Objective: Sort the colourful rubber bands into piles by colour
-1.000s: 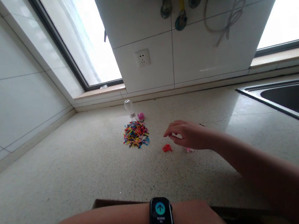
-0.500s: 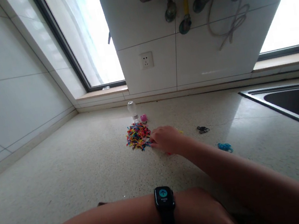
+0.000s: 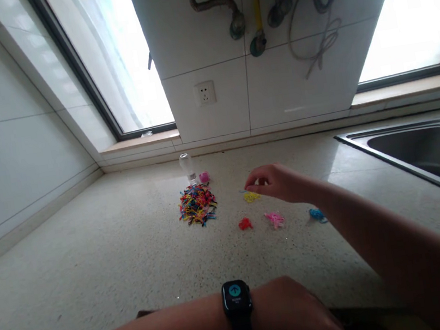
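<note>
Right hand [image 3: 278, 182]: pinching a blue band [image 3: 242, 191], fingertips together.
Band: sitting right of the pile [image 3: 196, 204]; probably feeling light, stretchy, needing pinching at one end.
Left hand [image 3: 297, 308]: hiding its fingers, can't tell.

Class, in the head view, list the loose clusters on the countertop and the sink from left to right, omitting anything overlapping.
Multicoloured heap of small thin bands → small tangled red bunch → small tangled pink bunch → small tangled blue bunch → silvery metal sink.
</note>
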`<move>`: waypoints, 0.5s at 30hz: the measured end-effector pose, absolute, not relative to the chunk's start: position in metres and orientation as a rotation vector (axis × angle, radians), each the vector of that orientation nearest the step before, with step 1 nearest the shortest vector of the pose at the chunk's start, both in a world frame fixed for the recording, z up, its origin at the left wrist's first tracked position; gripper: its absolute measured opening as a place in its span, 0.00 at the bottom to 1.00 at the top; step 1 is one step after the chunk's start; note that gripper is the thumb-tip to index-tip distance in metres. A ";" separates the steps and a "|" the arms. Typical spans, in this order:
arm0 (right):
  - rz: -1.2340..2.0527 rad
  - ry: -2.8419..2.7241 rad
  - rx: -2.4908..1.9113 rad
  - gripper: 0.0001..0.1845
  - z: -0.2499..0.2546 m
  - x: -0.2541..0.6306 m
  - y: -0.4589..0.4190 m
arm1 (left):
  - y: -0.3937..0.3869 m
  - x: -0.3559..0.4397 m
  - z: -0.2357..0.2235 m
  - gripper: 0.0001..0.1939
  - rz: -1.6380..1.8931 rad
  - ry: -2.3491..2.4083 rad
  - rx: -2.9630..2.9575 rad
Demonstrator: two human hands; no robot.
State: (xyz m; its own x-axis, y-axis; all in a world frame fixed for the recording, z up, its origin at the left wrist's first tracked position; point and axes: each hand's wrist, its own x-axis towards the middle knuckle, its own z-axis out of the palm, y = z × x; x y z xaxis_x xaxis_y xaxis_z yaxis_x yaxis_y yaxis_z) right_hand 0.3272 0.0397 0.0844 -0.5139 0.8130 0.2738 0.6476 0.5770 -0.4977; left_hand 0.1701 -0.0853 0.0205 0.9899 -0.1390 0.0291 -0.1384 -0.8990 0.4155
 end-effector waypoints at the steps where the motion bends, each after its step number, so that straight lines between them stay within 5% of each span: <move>1: 0.593 -2.273 -1.215 0.16 0.087 0.348 0.039 | -0.086 0.170 0.019 0.19 0.027 -0.187 2.711; 9: 1.084 -2.264 -1.498 0.20 0.073 0.465 0.017 | -0.092 0.169 0.018 0.17 0.272 -0.159 2.670; 15: 1.067 -2.360 -1.529 0.20 0.071 0.465 0.013 | -0.095 0.170 0.022 0.18 0.259 -0.138 2.682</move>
State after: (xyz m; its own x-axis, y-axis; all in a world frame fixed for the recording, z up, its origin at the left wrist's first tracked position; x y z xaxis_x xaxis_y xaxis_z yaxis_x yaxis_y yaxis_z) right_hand 0.4646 0.0130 0.0709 -0.4764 0.8417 -0.2543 0.7470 0.2350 -0.6219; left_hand 0.1703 -0.0953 0.0217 0.9775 -0.0556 0.2033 -0.1379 -0.8982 0.4175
